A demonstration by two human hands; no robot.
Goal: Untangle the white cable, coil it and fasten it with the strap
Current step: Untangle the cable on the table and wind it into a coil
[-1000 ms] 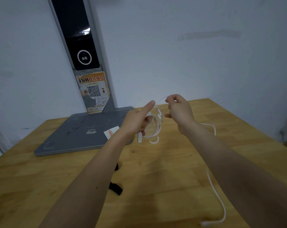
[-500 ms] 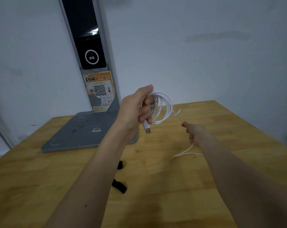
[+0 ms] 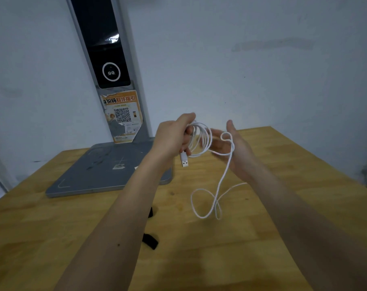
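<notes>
My left hand [image 3: 174,137] is raised above the table and closed around several loops of the white cable [image 3: 205,141]. The cable's USB plug [image 3: 184,160] hangs just below that fist. My right hand [image 3: 233,148] is close beside the coil, palm up with fingers spread, and a strand of the cable lies draped over it. From there the loose end drops to the wooden table [image 3: 283,164] and forms a loop [image 3: 205,204]. The black strap [image 3: 150,240] lies on the table under my left forearm, partly hidden.
A grey flat base [image 3: 98,169] with a tall post carrying a black screen [image 3: 107,49] and an orange QR sticker [image 3: 121,114] stands at the table's back left against the white wall. The table's right edge runs diagonally at the right.
My right hand has come up from low over the table to beside the coil and has spread its fingers. The loose cable now hangs over its palm.
</notes>
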